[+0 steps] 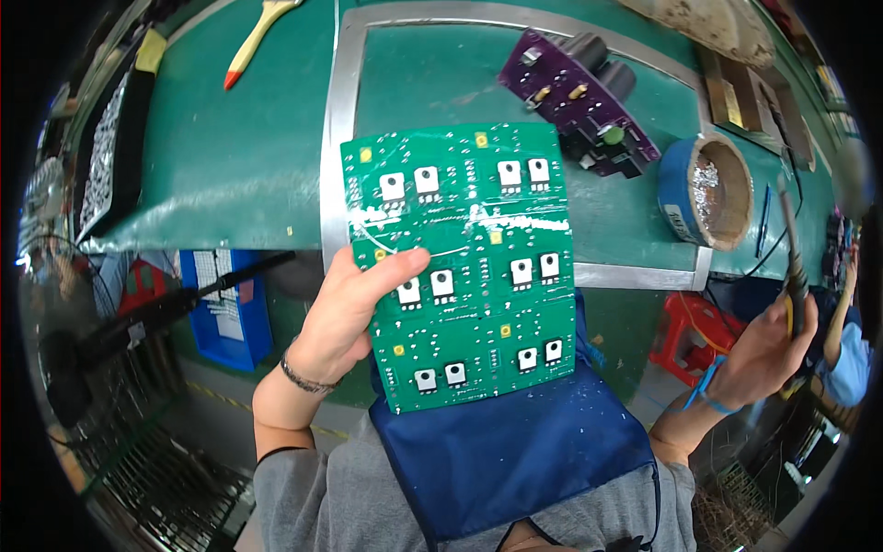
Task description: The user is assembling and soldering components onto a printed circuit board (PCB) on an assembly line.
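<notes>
A green circuit board (464,230) is upright before my chest, with several black-holed white components in pairs across its face. My left hand (354,294) grips its left edge, thumb lying over the front and the other fingers hidden behind. Out at the right, my right hand (765,354) is closed around a slim tool that looks like a soldering iron (794,244), its long shaft pointing up. A blue band circles the right wrist. This tool is apart from the board.
A purple circuit board (584,106) with large capacitors lies beyond the green one. Right of it stands a blue round tub (679,191) with shiny bits inside. A yellow-handled brush (255,41) lies far left. A red stool (685,336) and blue bin (225,317) are below table level.
</notes>
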Motion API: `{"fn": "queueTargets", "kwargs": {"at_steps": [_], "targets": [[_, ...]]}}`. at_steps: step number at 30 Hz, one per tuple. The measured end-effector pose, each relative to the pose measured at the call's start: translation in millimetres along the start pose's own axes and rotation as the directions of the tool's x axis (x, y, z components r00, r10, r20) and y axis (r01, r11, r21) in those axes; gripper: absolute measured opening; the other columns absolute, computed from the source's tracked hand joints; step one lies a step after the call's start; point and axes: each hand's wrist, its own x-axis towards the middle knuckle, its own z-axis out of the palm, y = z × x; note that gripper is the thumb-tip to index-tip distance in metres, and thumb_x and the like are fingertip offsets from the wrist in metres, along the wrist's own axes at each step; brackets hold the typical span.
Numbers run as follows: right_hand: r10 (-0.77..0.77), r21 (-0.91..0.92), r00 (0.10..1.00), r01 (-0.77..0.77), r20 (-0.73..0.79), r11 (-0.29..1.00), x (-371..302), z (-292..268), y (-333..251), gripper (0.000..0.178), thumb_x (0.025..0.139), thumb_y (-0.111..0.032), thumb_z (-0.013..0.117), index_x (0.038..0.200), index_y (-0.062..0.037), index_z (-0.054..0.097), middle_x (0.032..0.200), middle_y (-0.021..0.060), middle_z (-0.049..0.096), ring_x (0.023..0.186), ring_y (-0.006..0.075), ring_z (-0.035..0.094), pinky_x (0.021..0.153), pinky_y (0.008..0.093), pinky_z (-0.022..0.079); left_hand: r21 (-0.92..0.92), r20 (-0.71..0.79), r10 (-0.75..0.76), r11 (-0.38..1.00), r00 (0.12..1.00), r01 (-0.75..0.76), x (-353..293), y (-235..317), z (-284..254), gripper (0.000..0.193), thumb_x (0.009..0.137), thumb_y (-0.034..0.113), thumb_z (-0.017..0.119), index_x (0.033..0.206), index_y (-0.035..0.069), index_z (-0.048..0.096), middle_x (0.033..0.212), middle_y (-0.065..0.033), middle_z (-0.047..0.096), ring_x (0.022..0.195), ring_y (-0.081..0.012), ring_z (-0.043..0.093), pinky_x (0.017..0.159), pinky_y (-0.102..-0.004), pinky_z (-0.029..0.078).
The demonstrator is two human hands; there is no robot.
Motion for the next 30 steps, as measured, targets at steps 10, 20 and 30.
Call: {"fn": "queueTargets", "kwargs": {"at_steps": [10,20,30], "targets": [[0.055,-0.214,0.545,0.232,0.836,0.949,-43.8,96.6,-12.4,0.026,0.079,-0.026,0.066,0.088,-0.0014,0.067,0.091,0.0169,0.066,0.073,0.0237,0.064,0.065,0.0315,0.052,-0.035,0.007,-0.019,0.999,1.000,0.019,-9.6,-4.8,-11.6,0.032,0.084,0.011,0.062,0.113,0.000,0.055,0.104,-0.0083,0.063,0.091,-0.0137,0.062,0.077,-0.0282,0.051],[0.133,-0.221,0.406,0.179,0.904,0.959,-39.5,117.1,-4.7,0.020,0.075,-0.014,0.064,0.091,-0.0016,0.068,0.092,0.0155,0.066,0.076,0.0228,0.066,0.065,0.0280,0.054,-0.022,0.012,-0.018,1.000,1.000,0.018,-8.1,-2.3,-13.1,0.031,0.084,0.011,0.062,0.112,0.000,0.056,0.104,-0.0079,0.063,0.090,-0.0129,0.062,0.077,-0.0281,0.051],[0.121,-0.198,0.358,0.185,0.926,0.963,-36.0,121.0,1.5,0.020,0.075,-0.012,0.064,0.091,-0.0008,0.067,0.093,0.0157,0.066,0.076,0.0233,0.066,0.067,0.0296,0.055,-0.012,-0.005,-0.029,1.000,1.000,0.029,-7.2,-0.5,-11.8,0.031,0.083,0.011,0.063,0.111,-0.001,0.056,0.103,-0.0081,0.063,0.089,-0.0128,0.062,0.076,-0.0274,0.052]]}}
